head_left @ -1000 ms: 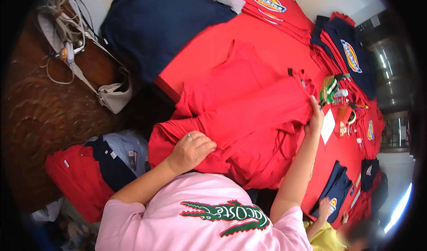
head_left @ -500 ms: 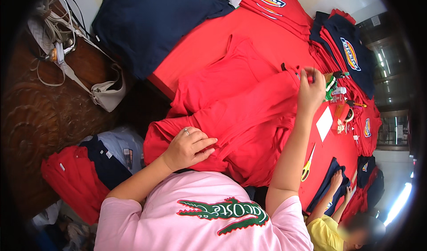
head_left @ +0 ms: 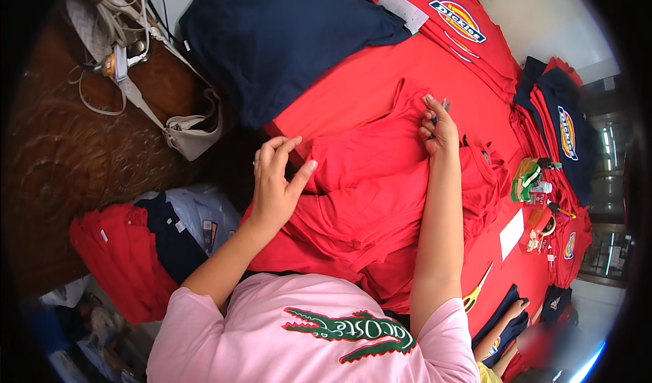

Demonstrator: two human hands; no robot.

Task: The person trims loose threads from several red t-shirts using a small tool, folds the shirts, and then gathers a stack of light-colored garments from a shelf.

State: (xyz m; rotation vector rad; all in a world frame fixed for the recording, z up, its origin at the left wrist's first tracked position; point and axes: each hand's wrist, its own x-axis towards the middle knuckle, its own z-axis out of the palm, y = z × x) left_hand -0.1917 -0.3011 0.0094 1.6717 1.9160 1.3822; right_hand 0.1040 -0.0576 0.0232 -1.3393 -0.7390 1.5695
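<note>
A red garment (head_left: 380,179) lies loosely spread and rumpled on the red-covered table in front of me. My left hand (head_left: 275,179) is at its left side by the table's edge, fingers stretched and thumb apart, holding nothing I can see. Over the garment's far part, my right hand (head_left: 443,128) is curled round small thread snips (head_left: 445,104). Only their grey tips and a dark blue bit show; the palm hides the rest.
A navy garment (head_left: 292,30) and stacked red shirts (head_left: 468,43) lie at the back. Rightward are a white card (head_left: 511,233), yellow-handled scissors (head_left: 470,298), green items (head_left: 525,180) and a tape roll (head_left: 549,227). A co-worker's hand (head_left: 519,307) touches navy cloth. Folded clothes (head_left: 122,267) sit at left.
My left hand has lifted off the garment's near part and moved farther away, fingers spreading. My right hand has moved left, from the garment's right end to its far part. The view has shifted.
</note>
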